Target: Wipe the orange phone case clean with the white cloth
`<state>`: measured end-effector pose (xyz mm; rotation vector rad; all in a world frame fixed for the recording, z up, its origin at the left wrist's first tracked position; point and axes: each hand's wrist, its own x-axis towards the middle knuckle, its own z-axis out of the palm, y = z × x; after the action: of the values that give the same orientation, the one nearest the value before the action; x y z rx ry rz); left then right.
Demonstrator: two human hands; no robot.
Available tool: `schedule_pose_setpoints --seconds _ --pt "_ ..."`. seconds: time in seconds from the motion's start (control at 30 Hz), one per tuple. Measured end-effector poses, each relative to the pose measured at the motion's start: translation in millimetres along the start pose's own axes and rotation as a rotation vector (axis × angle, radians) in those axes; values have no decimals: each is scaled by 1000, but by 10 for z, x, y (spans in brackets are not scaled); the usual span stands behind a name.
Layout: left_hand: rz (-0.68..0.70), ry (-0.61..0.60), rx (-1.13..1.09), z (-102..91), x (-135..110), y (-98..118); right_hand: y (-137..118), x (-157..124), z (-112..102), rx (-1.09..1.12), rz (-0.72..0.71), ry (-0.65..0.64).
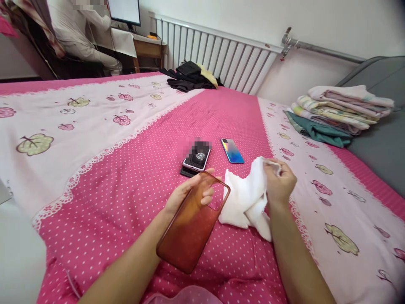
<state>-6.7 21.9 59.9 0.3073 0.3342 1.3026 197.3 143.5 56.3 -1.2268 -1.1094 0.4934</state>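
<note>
A see-through orange-brown phone case (193,228) is held tilted in my left hand (180,196), whose fingers show through it and at its camera cutout. My right hand (281,179) is closed on a white cloth (245,196), pinching its upper end while the rest hangs and spreads toward the case. Beyond my hands a phone with a blue and silver back (233,151) lies on the pink dotted bedspread (218,114). Left of it a dark-screened phone (198,156) rests on another dark flat object (189,171), mostly hidden beneath.
Dark clothes (186,76) with a yellow piece lie at the far end of the bed, before a white radiator (215,50). Folded cloths (344,109) are stacked at the right against a grey headboard (379,147). A person (76,33) sits at a desk with a monitor (125,10).
</note>
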Motion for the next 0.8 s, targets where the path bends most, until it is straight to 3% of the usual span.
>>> schedule_pose_setpoints --seconds 0.27,0.47,0.8 --pt "-63 -31 204 -43 70 -312 -316 -561 64 -30 -513 -524" --pt "-61 17 207 -19 46 -276 -369 -622 17 34 -612 -810" --pt "13 -39 291 -76 42 -280 -382 -700 58 -48 -431 -731"
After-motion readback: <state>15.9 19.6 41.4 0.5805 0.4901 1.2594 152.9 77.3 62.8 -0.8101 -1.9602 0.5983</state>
